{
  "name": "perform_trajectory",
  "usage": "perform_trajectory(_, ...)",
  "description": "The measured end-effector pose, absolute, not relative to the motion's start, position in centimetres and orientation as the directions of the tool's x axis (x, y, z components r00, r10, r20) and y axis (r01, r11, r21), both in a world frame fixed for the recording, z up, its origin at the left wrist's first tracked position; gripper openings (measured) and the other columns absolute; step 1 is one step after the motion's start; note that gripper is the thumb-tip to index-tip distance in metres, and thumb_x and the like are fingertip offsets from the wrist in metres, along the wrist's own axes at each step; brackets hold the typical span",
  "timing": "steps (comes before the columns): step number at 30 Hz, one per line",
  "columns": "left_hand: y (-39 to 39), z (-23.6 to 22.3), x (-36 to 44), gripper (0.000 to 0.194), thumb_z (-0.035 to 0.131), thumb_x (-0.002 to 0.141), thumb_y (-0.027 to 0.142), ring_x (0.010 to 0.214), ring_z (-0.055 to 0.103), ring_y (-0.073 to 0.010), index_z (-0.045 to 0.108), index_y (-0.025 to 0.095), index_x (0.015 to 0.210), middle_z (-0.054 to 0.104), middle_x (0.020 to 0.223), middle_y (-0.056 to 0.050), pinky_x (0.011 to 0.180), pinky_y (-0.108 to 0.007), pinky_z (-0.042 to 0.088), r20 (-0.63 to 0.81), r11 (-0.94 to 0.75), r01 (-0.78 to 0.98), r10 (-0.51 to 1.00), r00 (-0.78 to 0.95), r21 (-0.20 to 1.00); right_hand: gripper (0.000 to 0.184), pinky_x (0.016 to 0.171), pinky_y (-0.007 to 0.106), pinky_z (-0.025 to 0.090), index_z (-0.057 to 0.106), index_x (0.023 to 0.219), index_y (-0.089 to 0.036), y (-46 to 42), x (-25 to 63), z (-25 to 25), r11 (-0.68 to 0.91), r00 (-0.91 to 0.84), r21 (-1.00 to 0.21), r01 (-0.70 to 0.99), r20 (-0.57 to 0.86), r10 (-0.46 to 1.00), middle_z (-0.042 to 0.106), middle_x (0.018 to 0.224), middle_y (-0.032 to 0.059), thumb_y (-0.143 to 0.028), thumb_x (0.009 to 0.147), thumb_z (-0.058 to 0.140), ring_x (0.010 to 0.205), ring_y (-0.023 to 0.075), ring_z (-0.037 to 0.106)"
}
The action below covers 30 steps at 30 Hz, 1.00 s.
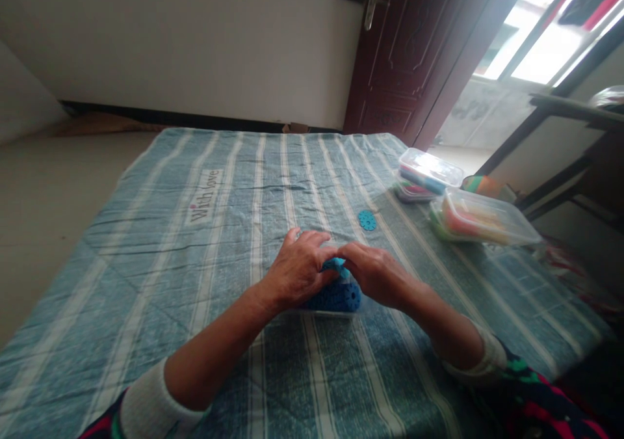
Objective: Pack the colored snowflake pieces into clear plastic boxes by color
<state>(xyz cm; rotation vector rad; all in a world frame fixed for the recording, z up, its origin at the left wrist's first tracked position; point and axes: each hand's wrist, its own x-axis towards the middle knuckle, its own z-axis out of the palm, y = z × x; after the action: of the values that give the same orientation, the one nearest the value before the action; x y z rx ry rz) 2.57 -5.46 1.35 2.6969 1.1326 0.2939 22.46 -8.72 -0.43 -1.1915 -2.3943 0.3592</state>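
Note:
My left hand (298, 268) and my right hand (375, 274) meet at the middle of the striped cloth, fingers curled and pinching a light blue flat piece (337, 267) between them. Just below the hands sits a clear shallow container (325, 311) filled with several dark blue toothed discs (336, 297). One loose light blue disc (367, 220) lies on the cloth beyond my right hand.
A blue striped cloth (205, 244) printed "with love" covers the table. At the far right stand clear lidded boxes (487, 218) (429, 169) holding coloured pieces. A dark wooden door (404, 49) and a bright doorway lie behind; a dark table frame (565, 166) stands right.

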Motion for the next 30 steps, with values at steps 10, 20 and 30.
perform_trajectory(10, -5.6, 1.5, 3.0, 0.025, 0.067, 0.088, 0.041, 0.124, 0.054, -0.0341, 0.071, 0.025, 0.107, 0.062, 0.131, -0.012, 0.108, -0.07, 0.026, 0.094, -0.68, 0.703, 0.73, 0.677, 0.21, 0.015, 0.064, 0.029, 0.042, 0.06, 0.1, -0.021, -8.6, 21.9, -0.6, 0.541, -0.494, -0.376, 0.752, 0.223, 0.841, 0.064, 0.087, 0.0041, -0.017, 0.094, 0.047, 0.072, 0.0163, 0.057)
perform_trajectory(20, -5.7, 1.4, 3.2, 0.016, 0.067, 0.086, 0.037, 0.119, 0.056, -0.0339, 0.073, 0.023, 0.094, 0.063, 0.126, -0.011, 0.107, -0.072, 0.025, 0.14, -0.693, 0.693, 0.72, 0.68, 0.198, 0.017, 0.075, 0.03, 0.047, 0.069, 0.095, -0.019, -4.7, 26.2, 2.9, 0.33, -0.176, -0.409, 0.851, 0.37, 0.912, 0.07, 0.083, 0.004, -0.022, 0.09, 0.054, 0.077, 0.0167, 0.063)
perform_trajectory(30, -5.8, 1.6, 3.2, 0.019, 0.068, 0.088, 0.037, 0.122, 0.055, -0.0348, 0.075, 0.023, 0.099, 0.061, 0.13, -0.015, 0.108, -0.071, 0.027, 0.108, -0.681, 0.713, 0.731, 0.674, 0.165, 0.043, 0.089, 0.029, 0.044, 0.065, 0.122, -0.013, 2.3, 28.1, 1.0, 0.306, -0.31, -0.055, 0.951, -0.107, 0.945, 0.066, 0.12, 0.0149, -0.024, 0.081, 0.068, 0.109, 0.0251, 0.061)
